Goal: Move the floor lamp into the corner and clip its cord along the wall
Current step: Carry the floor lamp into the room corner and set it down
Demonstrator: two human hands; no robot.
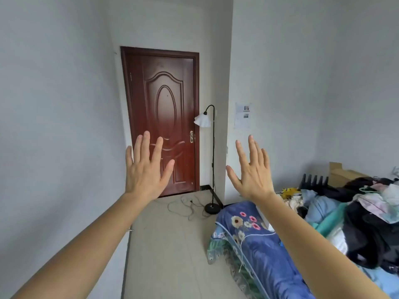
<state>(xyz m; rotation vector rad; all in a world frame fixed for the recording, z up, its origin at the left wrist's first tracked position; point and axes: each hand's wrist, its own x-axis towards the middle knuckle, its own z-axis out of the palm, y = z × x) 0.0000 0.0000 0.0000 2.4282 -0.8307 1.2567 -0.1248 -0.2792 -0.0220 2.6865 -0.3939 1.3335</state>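
Head view: both hands raised, fingers spread, empty; floor lamp beside door.

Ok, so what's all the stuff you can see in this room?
black floor lamp with white shade: one, right of the door
tangled dark cord: one, loose on the floor by the lamp base
reddish-brown panelled door: one, shut, far end
paper notices: a few, white, on the right wall
blue floral bedcover: one, lower right
pile of clothes: one, mixed colours, on the bed
left hand: raised, fingers spread, empty
right hand: raised, fingers spread, empty
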